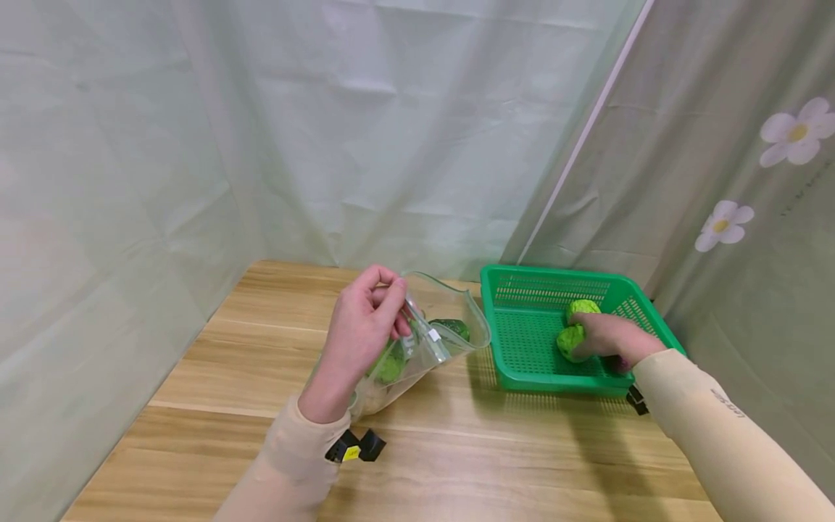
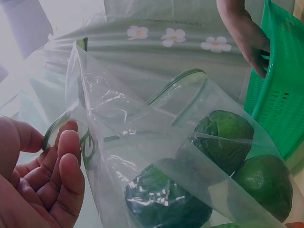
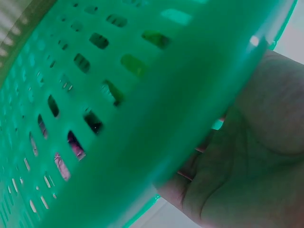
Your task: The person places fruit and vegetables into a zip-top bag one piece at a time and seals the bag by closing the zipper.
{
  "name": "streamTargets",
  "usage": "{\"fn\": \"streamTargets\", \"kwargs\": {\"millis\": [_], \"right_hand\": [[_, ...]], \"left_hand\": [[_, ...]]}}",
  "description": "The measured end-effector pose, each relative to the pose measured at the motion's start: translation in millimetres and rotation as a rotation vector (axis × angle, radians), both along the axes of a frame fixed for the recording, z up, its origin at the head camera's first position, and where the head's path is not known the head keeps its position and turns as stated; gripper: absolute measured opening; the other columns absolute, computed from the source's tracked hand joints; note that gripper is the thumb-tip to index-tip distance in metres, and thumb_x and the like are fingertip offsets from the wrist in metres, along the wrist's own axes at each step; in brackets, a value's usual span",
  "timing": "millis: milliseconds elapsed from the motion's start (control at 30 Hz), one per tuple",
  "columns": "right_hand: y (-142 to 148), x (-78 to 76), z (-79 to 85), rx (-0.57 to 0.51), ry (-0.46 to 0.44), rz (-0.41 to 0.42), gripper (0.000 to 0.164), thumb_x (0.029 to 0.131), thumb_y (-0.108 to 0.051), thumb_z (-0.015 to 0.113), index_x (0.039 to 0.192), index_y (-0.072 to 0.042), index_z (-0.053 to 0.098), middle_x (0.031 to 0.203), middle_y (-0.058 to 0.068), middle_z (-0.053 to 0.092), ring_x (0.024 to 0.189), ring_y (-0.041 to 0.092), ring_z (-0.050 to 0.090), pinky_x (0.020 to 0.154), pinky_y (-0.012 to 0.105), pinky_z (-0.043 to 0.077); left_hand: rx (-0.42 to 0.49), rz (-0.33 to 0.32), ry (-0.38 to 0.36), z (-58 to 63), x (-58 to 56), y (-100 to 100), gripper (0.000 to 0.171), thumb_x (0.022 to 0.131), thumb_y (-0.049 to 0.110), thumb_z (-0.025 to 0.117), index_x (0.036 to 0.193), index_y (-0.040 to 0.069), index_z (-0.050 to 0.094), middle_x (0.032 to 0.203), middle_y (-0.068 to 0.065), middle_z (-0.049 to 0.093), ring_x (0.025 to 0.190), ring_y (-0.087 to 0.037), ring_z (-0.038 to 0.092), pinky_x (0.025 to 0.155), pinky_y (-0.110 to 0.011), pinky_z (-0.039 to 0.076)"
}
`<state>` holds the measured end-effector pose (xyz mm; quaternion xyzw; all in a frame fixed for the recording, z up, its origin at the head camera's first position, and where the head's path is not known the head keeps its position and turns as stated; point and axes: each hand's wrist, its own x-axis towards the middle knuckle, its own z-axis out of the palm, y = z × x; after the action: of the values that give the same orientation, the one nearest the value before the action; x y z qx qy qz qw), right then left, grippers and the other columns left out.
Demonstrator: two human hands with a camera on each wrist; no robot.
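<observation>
My left hand (image 1: 365, 319) pinches the top edge of a clear zip bag (image 1: 466, 348) between thumb and fingers, and the bag's mouth gapes to the right. Inside the bag are dark green rounded vegetables (image 2: 223, 140) and a lighter green one (image 1: 391, 366). My right hand (image 1: 609, 337) reaches down into a green plastic basket (image 1: 531, 380), thumb and fingers around a small light green cabbage (image 1: 570, 342). Just behind it lies a second light green cabbage (image 1: 583, 307). Something purple (image 1: 616, 364) shows under the hand. In the right wrist view the basket's rim hides the fingertips.
The bag and basket stand side by side on a wooden table (image 1: 457, 457). Pale curtains (image 1: 391, 145) hang close behind the table and along both sides. The basket's raised rim surrounds my right hand.
</observation>
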<state>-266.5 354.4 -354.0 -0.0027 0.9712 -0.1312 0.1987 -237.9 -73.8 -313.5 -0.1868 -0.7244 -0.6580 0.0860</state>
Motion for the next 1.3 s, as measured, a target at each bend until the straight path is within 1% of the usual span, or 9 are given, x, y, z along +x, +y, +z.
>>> {"fn": "streamTargets", "kwargs": {"millis": [133, 400, 467, 567, 667, 767, 867, 1100, 1300], "right_hand": [[-2, 0.2, -0.8, -0.003, 0.006, -0.014, 0.073, 0.094, -0.024, 0.081, 0.156, -0.001, 0.051, 0.143, 0.037, 0.056, 0.106, 0.048, 0.06, 0.05, 0.047, 0.062], [-5, -0.2, 0.2, 0.082, 0.083, 0.06, 0.068, 0.09, -0.023, 0.084, 0.148, 0.0, 0.058, 0.124, 0.024, 0.066, 0.095, 0.038, 0.061, 0.062, 0.047, 0.057], [-6, 0.0, 1.4, 0.071, 0.102, 0.055, 0.068, 0.089, -0.022, 0.083, 0.149, -0.001, 0.058, 0.119, 0.021, 0.066, 0.091, 0.036, 0.061, 0.059, 0.047, 0.057], [-8, -0.2, 3.9, 0.065, 0.154, 0.058, 0.069, 0.088, -0.022, 0.082, 0.149, -0.002, 0.057, 0.119, 0.021, 0.067, 0.088, 0.035, 0.062, 0.055, 0.046, 0.057], [-13, 0.8, 9.2, 0.065, 0.231, 0.076, 0.07, 0.088, -0.026, 0.084, 0.149, -0.003, 0.058, 0.122, 0.023, 0.068, 0.091, 0.034, 0.064, 0.061, 0.05, 0.058], [-19, 3.2, 15.4, 0.07, 0.311, 0.103, 0.07, 0.09, -0.032, 0.086, 0.148, -0.003, 0.058, 0.121, 0.022, 0.069, 0.093, 0.032, 0.064, 0.07, 0.053, 0.055], [-28, 8.2, 21.9, 0.053, 0.367, 0.096, 0.071, 0.094, -0.036, 0.085, 0.151, -0.004, 0.056, 0.121, 0.023, 0.068, 0.092, 0.034, 0.066, 0.071, 0.057, 0.057], [-53, 18.6, 33.4, -0.003, 0.492, 0.062, 0.071, 0.098, -0.04, 0.084, 0.156, -0.011, 0.053, 0.136, 0.026, 0.064, 0.096, 0.039, 0.071, 0.071, 0.058, 0.059], [-70, 27.3, 45.4, -0.153, 0.57, 0.06, 0.069, 0.101, -0.038, 0.083, 0.158, -0.012, 0.052, 0.133, 0.018, 0.067, 0.107, 0.036, 0.07, 0.079, 0.055, 0.06]], "left_hand": [[-0.003, 0.001, 0.003, -0.5, -0.6, 0, 0.015, 0.114, 0.015, 0.06, 0.105, 0.004, 0.064, 0.082, -0.009, 0.079, 0.058, -0.029, 0.068, 0.052, -0.032, 0.06], [-0.007, 0.002, 0.005, -0.9, -1.0, 0, 0.015, 0.114, 0.015, 0.06, 0.105, 0.004, 0.064, 0.082, -0.008, 0.079, 0.058, -0.029, 0.068, 0.052, -0.032, 0.06], [-0.006, 0.0, 0.006, -0.9, -0.9, 0, 0.016, 0.114, 0.015, 0.06, 0.105, 0.004, 0.064, 0.083, -0.009, 0.079, 0.058, -0.029, 0.068, 0.052, -0.033, 0.06], [-0.006, 0.0, 0.006, -0.9, -0.8, 0, 0.016, 0.114, 0.016, 0.06, 0.105, 0.004, 0.064, 0.083, -0.009, 0.079, 0.058, -0.029, 0.068, 0.052, -0.033, 0.06], [-0.004, 0.001, 0.005, -0.4, -0.1, 0, 0.015, 0.114, 0.015, 0.06, 0.105, 0.004, 0.064, 0.082, -0.008, 0.079, 0.058, -0.029, 0.068, 0.052, -0.032, 0.059], [0.002, -0.001, 0.003, -0.3, -0.3, 0, 0.014, 0.114, 0.013, 0.06, 0.104, 0.004, 0.064, 0.082, -0.009, 0.078, 0.058, -0.029, 0.068, 0.052, -0.032, 0.059], [0.005, -0.005, 0.003, -0.2, -0.8, 0, 0.014, 0.114, 0.012, 0.06, 0.104, 0.004, 0.064, 0.082, -0.01, 0.078, 0.058, -0.029, 0.068, 0.051, -0.032, 0.059], [0.003, -0.005, 0.003, -0.3, -0.8, -1, 0.015, 0.114, 0.014, 0.06, 0.104, 0.004, 0.064, 0.082, -0.009, 0.079, 0.058, -0.029, 0.068, 0.052, -0.031, 0.059], [-0.002, -0.003, 0.013, -0.1, -0.7, -1, 0.015, 0.114, 0.014, 0.06, 0.105, 0.004, 0.065, 0.082, -0.009, 0.079, 0.058, -0.029, 0.068, 0.051, -0.031, 0.059]]}}
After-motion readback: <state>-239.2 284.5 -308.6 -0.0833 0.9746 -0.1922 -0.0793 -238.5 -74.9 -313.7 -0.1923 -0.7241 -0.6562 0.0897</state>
